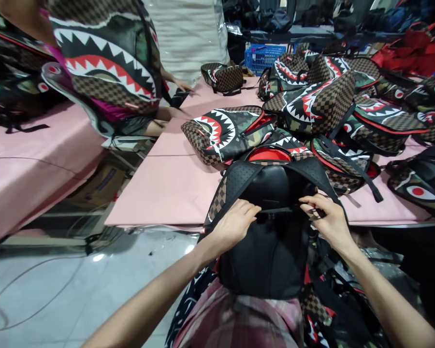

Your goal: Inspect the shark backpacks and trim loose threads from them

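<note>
Your left hand (239,220) lies over the left end of the zip line (273,212) on the black backpack (264,261), fingers bent and tips touching the cloth; its thumb is hidden, so you cannot tell whether it pinches or only presses. Keep that side firm and flat, as the soft panel is likely to pucker if it slackens. Let the line run straight across, then work at the right end in small, even pulls rather than one tug. There your right hand (326,217) is curled, thumb and fingertips close together beside the right strap (321,179); blur and shadow leave it unclear what, if anything, they grasp. Keep that strap out from under your fingers, since it could catch. The backpack sits over your lap, its back panel towards you and its upper end at the near edge of the pink surface (155,193). On its left, brown checked side cloth (217,200) shows beneath the dotted left strap (235,186); in the middle, the panel is plain black, smooth and a little shiny above the zip line, duller and softly creased below; low on the right, a sliver of red (307,273) shows at its edge.
</note>
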Demonstrator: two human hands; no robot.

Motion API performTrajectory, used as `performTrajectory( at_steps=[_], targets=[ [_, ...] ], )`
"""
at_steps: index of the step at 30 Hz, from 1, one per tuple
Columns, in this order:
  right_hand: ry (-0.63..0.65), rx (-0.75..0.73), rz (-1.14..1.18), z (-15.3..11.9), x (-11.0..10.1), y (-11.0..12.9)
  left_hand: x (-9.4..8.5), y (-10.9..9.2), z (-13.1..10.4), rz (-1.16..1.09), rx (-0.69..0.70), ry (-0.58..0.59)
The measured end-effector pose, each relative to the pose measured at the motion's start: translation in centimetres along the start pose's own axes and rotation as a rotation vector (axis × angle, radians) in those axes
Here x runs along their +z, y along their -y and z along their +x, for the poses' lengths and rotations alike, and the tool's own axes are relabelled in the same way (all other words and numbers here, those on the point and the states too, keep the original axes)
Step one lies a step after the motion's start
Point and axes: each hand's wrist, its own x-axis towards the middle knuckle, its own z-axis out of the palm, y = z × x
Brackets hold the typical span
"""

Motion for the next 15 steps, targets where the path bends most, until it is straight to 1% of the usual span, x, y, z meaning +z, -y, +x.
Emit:
performTrajectory(
  at_steps=[2,4,5,6,8,9,10,12,13,15],
  targets=[
    [0.065,-0.061,-0.018,-0.3,0.7,0.1,0.1,0.4,-0.4,-0.023,0.038,0.021],
    [0.155,-0.108,-0.03,-0.7,1.3,0.1,-0.9,1.1,-0.5,-0.081,0.038,0.006],
    [0.194,-0.123,-0.026,-0.9,1.6,0.0,-2.0,1.5,-0.4,-0.123,-0.005,-0.037],
    [0.224,-0.134,-0.017,-1.0,1.8,0.0,-3.3,2.0,-0.2,-0.177,-0.076,-0.097],
    [0.252,-0.156,-0.014,-1.2,1.9,0.0,-6.3,3.1,0.6,-0.309,-0.254,-0.224],
    [0.249,-0.166,-0.032,-1.2,1.9,-0.1,-7.7,3.5,1.2,-0.385,-0.327,-0.254],
    [0.232,-0.169,-0.062,-1.1,1.9,-0.1,-9.0,4.0,1.8,-0.468,-0.37,-0.263],
    [0.18,-0.147,-0.134,-0.7,2.1,-0.2,-10.6,4.8,2.9,-0.642,-0.394,-0.253],
    [0.156,-0.13,-0.166,-0.3,2.3,-0.3,-10.9,5.1,3.4,-0.706,-0.394,-0.256],
    [0.109,-0.099,-0.202,0.5,2.9,-0.6,-10.6,5.8,4.1,-0.744,-0.391,-0.261]
  ],
)
